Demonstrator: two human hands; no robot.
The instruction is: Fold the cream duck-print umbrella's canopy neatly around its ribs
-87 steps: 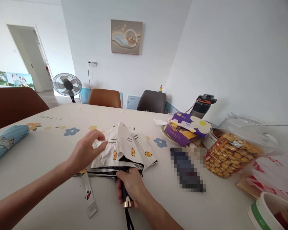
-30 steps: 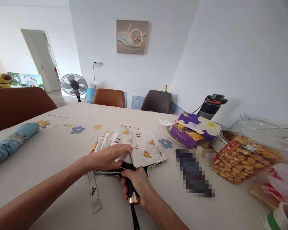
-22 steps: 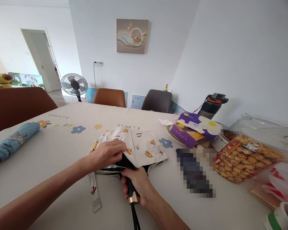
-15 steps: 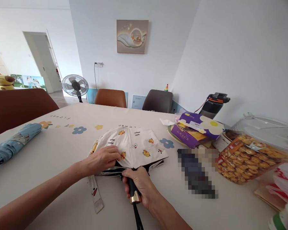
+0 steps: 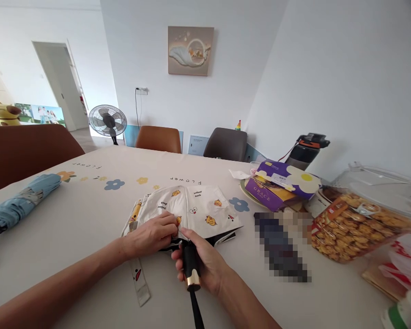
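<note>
- Strap [image 5: 139, 284]: lies loose on the table [image 5: 89, 224], its tip toward the near side; it is not wrapped or fastened.
- Left hand [image 5: 154, 234]: rests on the cloth with fingers bent and narrow; whether they pinch it cannot be told.
- White umbrella [image 5: 208, 205]: lies mid-table, drawn down but with its cloth fanned flat, so the folding looks partly done; gathering the panels and fastening the strap seem left.
- Right hand [image 5: 208, 262]: wraps the black handle [image 5: 191, 260], thumb at the cloth's lower edge.
- Left side: tablecloth stretches between the white umbrella and the blue umbrella [image 5: 29, 198] by the left edge, likely the widest room for moving.
- Middle: the far edge lies well beyond the cloth; the near edge is out of view.
- Right side: a blurred dark thing [image 5: 281, 246], purple box [image 5: 258, 191] and snack jar [image 5: 359, 228] crowd the space.
</note>
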